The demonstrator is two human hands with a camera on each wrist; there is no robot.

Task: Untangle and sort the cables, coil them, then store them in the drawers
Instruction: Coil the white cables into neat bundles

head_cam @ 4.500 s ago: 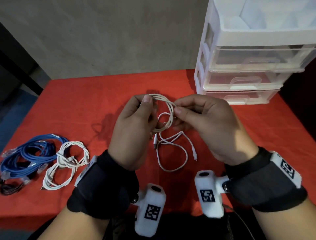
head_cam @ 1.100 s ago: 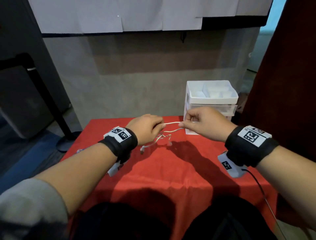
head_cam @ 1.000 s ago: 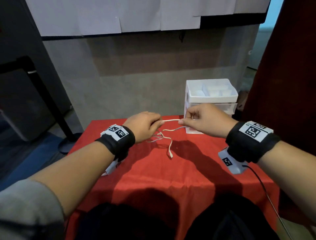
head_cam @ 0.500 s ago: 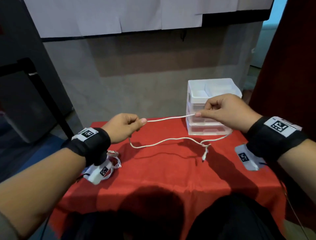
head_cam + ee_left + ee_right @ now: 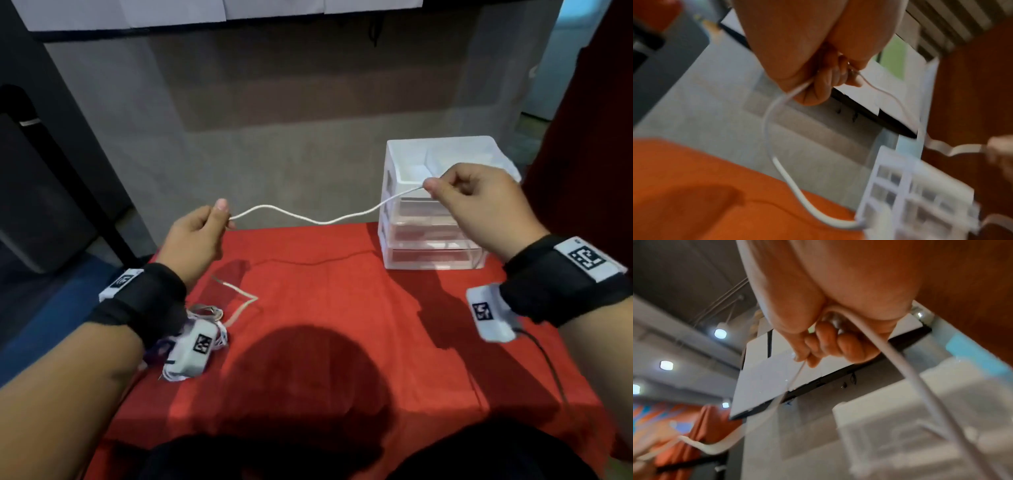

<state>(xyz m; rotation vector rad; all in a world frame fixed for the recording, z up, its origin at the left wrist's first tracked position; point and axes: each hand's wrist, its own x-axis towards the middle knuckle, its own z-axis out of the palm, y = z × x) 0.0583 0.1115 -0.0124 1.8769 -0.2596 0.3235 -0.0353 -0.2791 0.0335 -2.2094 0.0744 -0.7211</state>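
A thin white cable (image 5: 322, 219) stretches in the air between my two hands above the red table (image 5: 342, 308). My left hand (image 5: 219, 214) pinches it at the left, with a loose end trailing down to the cloth (image 5: 239, 301). My right hand (image 5: 433, 186) pinches the other part in front of the white drawer unit (image 5: 435, 233). In the left wrist view the cable (image 5: 777, 162) runs out of my curled fingers (image 5: 818, 91). The right wrist view shows the cable (image 5: 904, 369) passing under my palm.
A coiled white cable (image 5: 205, 315) lies on the cloth beneath my left wrist, partly hidden by the wrist camera. The drawer unit stands at the table's far right corner. A grey wall is behind the table; a dark stand (image 5: 68, 171) is at the left.
My hands have pulled apart and risen, drawing the white cable out from a small tangle into one long span. The hanging loop under it is gone.
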